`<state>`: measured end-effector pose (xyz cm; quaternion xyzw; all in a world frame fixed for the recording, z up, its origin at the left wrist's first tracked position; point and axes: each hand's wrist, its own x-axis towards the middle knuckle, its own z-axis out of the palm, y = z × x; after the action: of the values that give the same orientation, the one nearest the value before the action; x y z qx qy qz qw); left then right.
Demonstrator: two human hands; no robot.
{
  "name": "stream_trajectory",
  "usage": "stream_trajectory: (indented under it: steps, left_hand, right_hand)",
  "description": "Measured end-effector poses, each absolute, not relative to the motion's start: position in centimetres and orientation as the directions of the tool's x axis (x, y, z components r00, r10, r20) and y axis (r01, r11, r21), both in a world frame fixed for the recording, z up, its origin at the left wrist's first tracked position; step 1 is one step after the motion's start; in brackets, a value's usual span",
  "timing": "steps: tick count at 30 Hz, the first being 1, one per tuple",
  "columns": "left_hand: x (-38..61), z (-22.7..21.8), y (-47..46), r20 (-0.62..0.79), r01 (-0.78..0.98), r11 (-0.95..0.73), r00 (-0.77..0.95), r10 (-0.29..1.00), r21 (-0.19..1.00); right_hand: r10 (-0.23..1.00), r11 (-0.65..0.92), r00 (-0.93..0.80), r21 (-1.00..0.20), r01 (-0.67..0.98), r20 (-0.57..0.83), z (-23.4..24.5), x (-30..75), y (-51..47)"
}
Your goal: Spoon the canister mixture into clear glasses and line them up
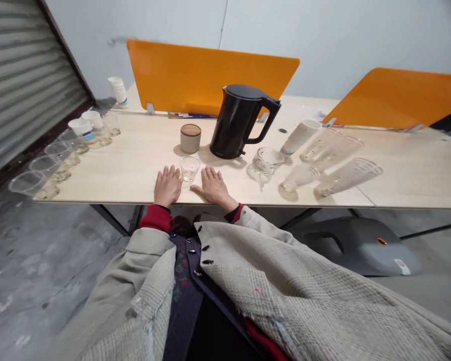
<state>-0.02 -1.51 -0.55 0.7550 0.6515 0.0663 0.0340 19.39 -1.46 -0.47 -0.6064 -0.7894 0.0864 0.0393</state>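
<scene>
My left hand (167,185) lies flat on the wooden table (135,165), fingers stretched out, just left of a small clear cup (190,168). My right hand (213,184) lies flat on the other side of that cup, thumb pointing toward it. Neither hand holds anything. Behind the cup stand a round beige canister with a wooden lid (190,138) and a black electric kettle (241,122). A clear glass dripper (266,161) sits to the right of my right hand.
Stacks of clear and paper cups (330,160) lie on their sides at the right. Several clear cups (45,168) line the table's left edge, with paper cups (87,124) behind. Orange dividers (206,75) stand at the back. A grey chair (361,245) sits below right.
</scene>
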Motion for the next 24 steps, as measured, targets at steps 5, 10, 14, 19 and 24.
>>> stream_trajectory:
  steps: [5, 10, 14, 19, 24]
  left_hand:
    - [0.01, -0.54, -1.69, 0.062, 0.978, -0.15, 0.142, 0.988, 0.145]
    - [0.05, -0.51, -1.83, 0.068, 0.979, -0.15, 0.142, 0.988, 0.137]
    - [-0.05, -0.78, -1.64, 0.072, 0.978, -0.153, 0.144, 0.987, 0.141]
    - [-0.23, -1.11, -1.37, 0.086, 0.975, -0.165, 0.154, 0.984, 0.15]
    - [-0.23, -1.1, -1.32, 0.078, 0.975, -0.167, 0.157, 0.984, 0.148]
  right_hand:
    - [0.964, 0.247, -0.26, -0.189, 0.95, -0.049, -0.64, 19.42, -1.49]
    - [0.966, 0.241, -0.253, -0.185, 0.953, -0.048, -0.47, 19.32, -1.67]
    - [0.965, 0.247, -0.258, -0.18, 0.952, -0.045, -0.5, 19.39, -1.65]
    - [0.966, 0.247, -0.257, -0.192, 0.95, -0.028, -0.8, 19.54, -1.47]
    - [0.966, 0.245, -0.257, -0.204, 0.948, -0.035, -0.8, 19.58, -1.46]
